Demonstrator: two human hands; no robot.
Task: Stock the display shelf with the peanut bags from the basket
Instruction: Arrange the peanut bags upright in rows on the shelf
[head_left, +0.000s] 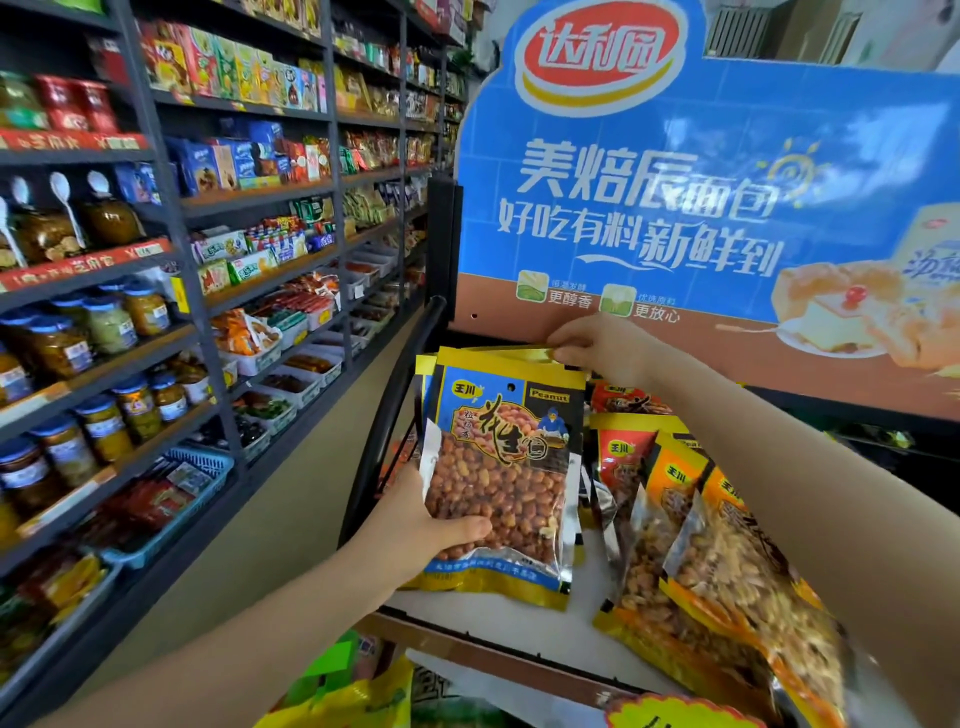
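Note:
A blue-and-yellow peanut bag (506, 467) stands upright at the left end of the white display shelf (493, 618), with more bags of the same kind stacked behind it. My left hand (421, 525) grips its lower left side, thumb across the clear window. My right hand (597, 345) pinches the yellow top edges of the bags. To the right, orange peanut bags (691, 525) lean in a row on the same shelf. The basket is not clearly in view.
A blue bread advertisement board (701, 197) rises behind the shelf. On the left run long store shelves (208, 260) with jars, boxes and snacks, across a tan aisle floor (270, 519). Yellow and green packages (353, 696) lie at the bottom edge.

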